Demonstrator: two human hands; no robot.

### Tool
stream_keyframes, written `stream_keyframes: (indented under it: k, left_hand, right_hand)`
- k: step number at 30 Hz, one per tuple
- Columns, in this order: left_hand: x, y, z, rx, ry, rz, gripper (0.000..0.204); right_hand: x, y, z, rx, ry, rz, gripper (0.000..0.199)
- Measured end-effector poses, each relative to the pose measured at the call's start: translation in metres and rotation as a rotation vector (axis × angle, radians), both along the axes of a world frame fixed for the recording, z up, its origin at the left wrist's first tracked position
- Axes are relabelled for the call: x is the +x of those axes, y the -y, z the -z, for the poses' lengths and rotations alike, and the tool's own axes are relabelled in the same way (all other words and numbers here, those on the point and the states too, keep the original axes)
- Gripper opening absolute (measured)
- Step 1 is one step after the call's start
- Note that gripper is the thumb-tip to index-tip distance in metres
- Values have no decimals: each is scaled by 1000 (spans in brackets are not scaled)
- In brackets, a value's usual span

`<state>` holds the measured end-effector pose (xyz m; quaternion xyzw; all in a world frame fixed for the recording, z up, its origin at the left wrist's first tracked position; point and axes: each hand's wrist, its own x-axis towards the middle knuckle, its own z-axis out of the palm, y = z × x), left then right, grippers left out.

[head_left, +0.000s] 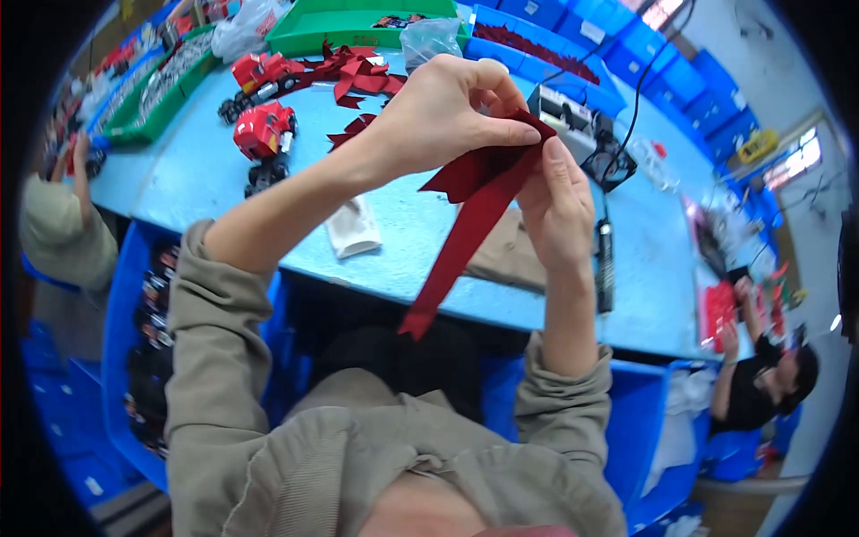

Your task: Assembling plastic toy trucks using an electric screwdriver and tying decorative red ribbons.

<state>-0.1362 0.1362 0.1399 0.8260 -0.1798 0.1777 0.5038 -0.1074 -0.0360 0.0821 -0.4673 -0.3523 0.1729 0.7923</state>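
Observation:
A dark red ribbon [458, 243] hangs from between my raised hands, its notched tail reaching down past the table's front edge. My left hand [452, 112] pinches the folded upper part between thumb and fingers. Close beside it, my right hand [559, 201] grips the same ribbon at its top right corner with thumb and fingertips. Beyond my left forearm stand two red toy trucks [261, 130] with black wheels. A heap of red ribbon bows [362, 72] lies behind them. Under my hands are a small white packet [352, 227] and a brown cloth [508, 255].
Green trays [349, 22] and a blue bin of red pieces [537, 54] line the far side. A boxy device with a cable [573, 125] and a black marker [605, 266] are at right. Blue bins [134, 358] flank my lap. Co-workers sit left [67, 219] and right [761, 389].

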Motion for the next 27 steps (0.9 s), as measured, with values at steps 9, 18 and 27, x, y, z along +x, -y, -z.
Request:
stream_keyframes:
  k: [9, 18, 27]
  left_hand:
    - [12, -9, 7, -134, 92, 80, 22]
    - [16, -5, 15, -139, -20, 35, 34]
    - [19, 2, 23, -116, -5, 22, 30]
  right_hand:
    - [6, -2, -10, -144, 211, 242, 31]
    - [13, -2, -10, -93, 140, 381, 30]
    - [10, -2, -13, 41, -83, 268, 31]
